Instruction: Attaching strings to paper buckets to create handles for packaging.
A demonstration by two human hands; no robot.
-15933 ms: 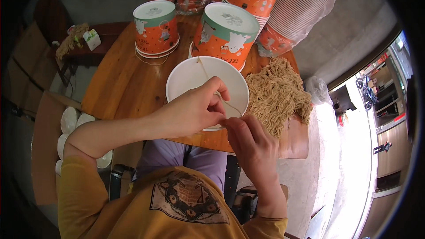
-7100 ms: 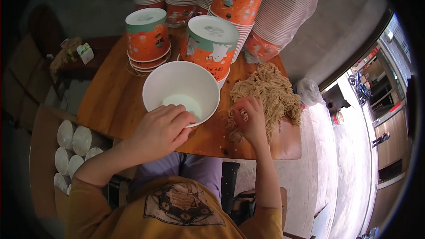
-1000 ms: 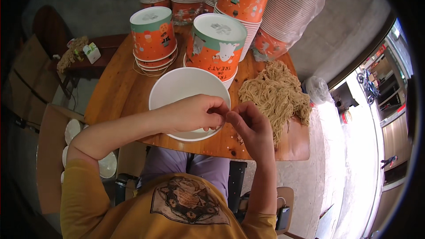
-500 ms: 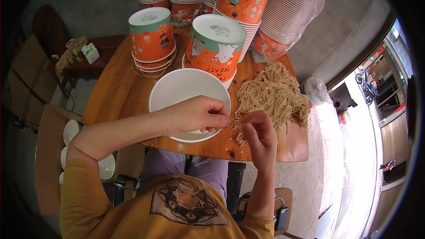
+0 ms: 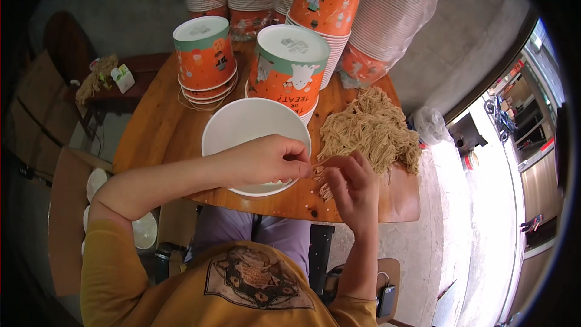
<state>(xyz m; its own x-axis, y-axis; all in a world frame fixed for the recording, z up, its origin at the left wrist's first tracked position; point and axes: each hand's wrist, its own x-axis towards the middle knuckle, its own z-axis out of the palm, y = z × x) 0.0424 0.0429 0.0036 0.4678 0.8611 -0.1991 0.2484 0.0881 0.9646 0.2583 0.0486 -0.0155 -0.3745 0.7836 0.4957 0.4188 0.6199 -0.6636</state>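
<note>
Over the right rim of a white paper bucket [image 5: 233,130], my left hand [image 5: 272,160] is closed in a pinch, with what looks like a thin tan cord at its fingertips. My right hand [image 5: 353,188] faces it just to the right, fingers curled and the thumb below the index finger. The cord appears to run between both hands, though its exact path is too fine to follow. Beyond my right hand lies a tangled heap of tan cords [image 5: 369,130], with a few loose ends reaching toward my fingers.
Upturned orange and green buckets stand in a left stack [image 5: 203,54], a middle stack [image 5: 289,72] and a back stack [image 5: 325,3]. Plastic-wrapped stacks [image 5: 393,18] line the far side of the wooden table [image 5: 393,200]. A cardboard box [image 5: 65,206] with white round pieces sits at left.
My right hand has opened its bend slightly, with its index finger now reaching more toward my left hand. My left hand has shifted a little left. The bucket stays in place beneath.
</note>
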